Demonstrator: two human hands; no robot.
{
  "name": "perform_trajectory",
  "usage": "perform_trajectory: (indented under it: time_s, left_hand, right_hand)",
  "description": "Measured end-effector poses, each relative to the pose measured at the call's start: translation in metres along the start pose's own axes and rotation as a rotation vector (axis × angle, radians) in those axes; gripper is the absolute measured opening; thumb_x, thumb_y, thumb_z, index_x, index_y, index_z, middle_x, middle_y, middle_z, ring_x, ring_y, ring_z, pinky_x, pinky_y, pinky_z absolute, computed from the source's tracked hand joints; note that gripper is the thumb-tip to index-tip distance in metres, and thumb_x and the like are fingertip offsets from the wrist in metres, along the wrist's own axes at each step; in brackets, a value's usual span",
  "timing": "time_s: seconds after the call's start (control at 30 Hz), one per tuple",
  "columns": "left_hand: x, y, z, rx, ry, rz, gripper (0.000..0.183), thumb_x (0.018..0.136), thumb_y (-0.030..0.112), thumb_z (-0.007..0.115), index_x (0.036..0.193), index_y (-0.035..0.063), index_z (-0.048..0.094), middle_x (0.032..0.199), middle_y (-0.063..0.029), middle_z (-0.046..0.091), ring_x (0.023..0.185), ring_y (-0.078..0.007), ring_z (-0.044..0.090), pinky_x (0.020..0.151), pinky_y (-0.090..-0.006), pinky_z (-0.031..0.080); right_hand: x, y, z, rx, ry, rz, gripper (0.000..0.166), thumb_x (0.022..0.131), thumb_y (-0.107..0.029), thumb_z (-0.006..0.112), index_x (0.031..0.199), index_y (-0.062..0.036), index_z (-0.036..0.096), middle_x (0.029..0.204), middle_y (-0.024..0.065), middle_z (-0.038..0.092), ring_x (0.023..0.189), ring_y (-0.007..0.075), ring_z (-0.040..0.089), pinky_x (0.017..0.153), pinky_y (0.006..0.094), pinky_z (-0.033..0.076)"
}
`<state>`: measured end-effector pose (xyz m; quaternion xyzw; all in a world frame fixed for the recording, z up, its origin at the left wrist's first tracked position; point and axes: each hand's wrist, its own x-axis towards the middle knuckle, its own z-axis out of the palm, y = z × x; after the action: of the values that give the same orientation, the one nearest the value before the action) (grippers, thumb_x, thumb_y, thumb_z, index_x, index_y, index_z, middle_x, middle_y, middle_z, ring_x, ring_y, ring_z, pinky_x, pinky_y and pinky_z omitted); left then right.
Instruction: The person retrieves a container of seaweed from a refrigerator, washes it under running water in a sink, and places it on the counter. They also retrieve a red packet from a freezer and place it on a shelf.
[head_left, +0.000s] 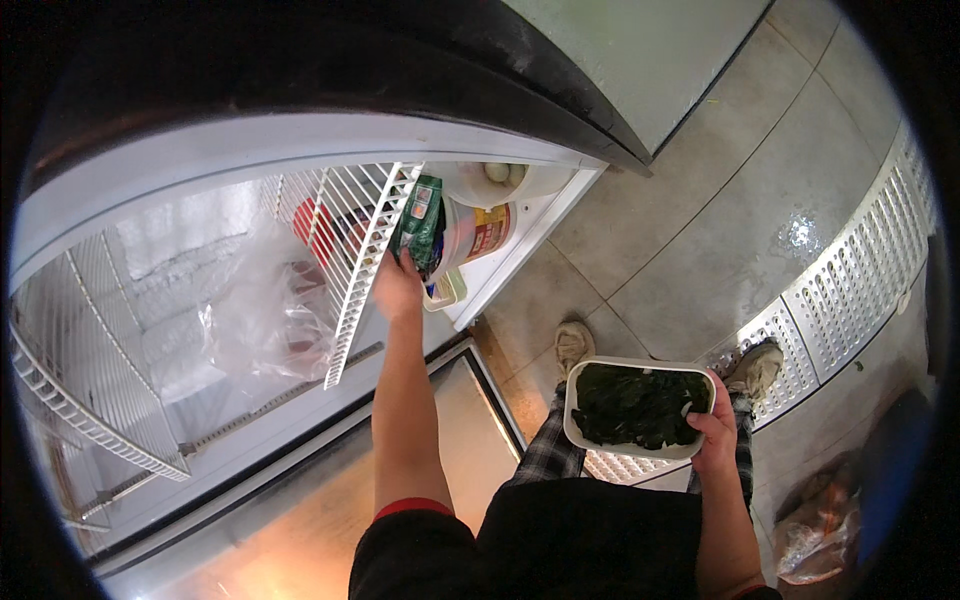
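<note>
My right hand (716, 427) grips the right end of a white rectangular container (637, 451) filled with dark green leafy food (637, 405), its thumb over the rim. My left hand (400, 285) reaches inside a refrigerator, below a white wire shelf (367, 270). Its fingertips are at the lower end of a green printed packet (420, 217); part of the fingers is hidden, so the hold is unclear. The packet lies beside a clear plastic tub with a red and yellow label (491, 229). Past that tub, a translucent container (551, 180) holds round pale items.
A clear plastic bag (262, 315) rests on the wire shelf near a red object (313, 231). The open glass door (420, 465) stands at my left. Perforated metal grating (855, 330) crosses the tiled floor, and a plastic bag (817, 532) lies at lower right.
</note>
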<state>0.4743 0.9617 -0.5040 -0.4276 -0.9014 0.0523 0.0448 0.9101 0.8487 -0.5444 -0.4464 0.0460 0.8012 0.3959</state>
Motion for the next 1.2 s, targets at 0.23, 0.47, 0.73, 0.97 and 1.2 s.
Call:
perform_trajectory:
  time_s: [0.23, 0.47, 0.73, 0.97, 1.2]
  left_hand:
    - [0.018, 0.000, 0.003, -0.098, -0.195, -0.438, 0.042, 0.082, 0.043, 0.053, 0.087, 0.0021, 0.057, 0.066, -0.0113, 0.063, 0.058, -0.0256, 0.061, 0.056, -0.0382, 0.048]
    - [-0.004, -0.022, 0.037, -0.840, -0.088, 0.033, 0.026, 0.079, 0.025, 0.060, 0.087, 0.0005, 0.059, 0.076, -0.0125, 0.062, 0.070, -0.0162, 0.061, 0.063, -0.0290, 0.049]
    - [-0.017, -0.021, 0.023, -0.629, -0.433, 0.135, 0.020, 0.075, 0.014, 0.061, 0.093, 0.0044, 0.060, 0.078, -0.0132, 0.064, 0.069, -0.0257, 0.062, 0.065, -0.0321, 0.048]
    - [-0.022, 0.000, 0.028, -0.444, -0.248, 0.017, 0.020, 0.076, 0.016, 0.064, 0.084, 0.0017, 0.052, 0.065, -0.0141, 0.062, 0.059, -0.0254, 0.062, 0.057, -0.0358, 0.047]
    - [0.004, -0.009, 0.030, -0.292, -0.275, 0.242, 0.021, 0.078, 0.025, 0.060, 0.086, 0.0063, 0.061, 0.073, -0.0167, 0.061, 0.066, -0.0327, 0.059, 0.059, -0.0379, 0.047]
  right_hand:
    - [0.000, -0.004, 0.003, 0.004, -0.015, 0.022, 0.068, 0.059, 0.004, 0.051, 0.126, -0.0015, 0.039, 0.112, 0.0084, 0.054, 0.104, 0.0202, 0.051, 0.092, 0.0298, 0.038]
    - [0.000, -0.004, 0.005, 0.031, -0.004, 0.011, 0.068, 0.059, 0.005, 0.049, 0.126, -0.0013, 0.039, 0.111, 0.0086, 0.054, 0.104, 0.0203, 0.051, 0.092, 0.0299, 0.037]
    - [0.001, 0.000, 0.003, 0.019, -0.035, -0.001, 0.068, 0.060, 0.005, 0.050, 0.126, -0.0010, 0.038, 0.113, 0.0093, 0.054, 0.105, 0.0210, 0.051, 0.093, 0.0304, 0.037]
    - [0.003, 0.002, 0.002, -0.003, -0.038, 0.015, 0.069, 0.060, 0.005, 0.050, 0.127, -0.0011, 0.037, 0.114, 0.0096, 0.053, 0.106, 0.0213, 0.050, 0.094, 0.0312, 0.037]
    - [0.004, 0.001, 0.007, 0.008, -0.034, 0.020, 0.068, 0.059, 0.005, 0.051, 0.126, -0.0011, 0.038, 0.113, 0.0094, 0.054, 0.105, 0.0209, 0.051, 0.093, 0.0304, 0.038]
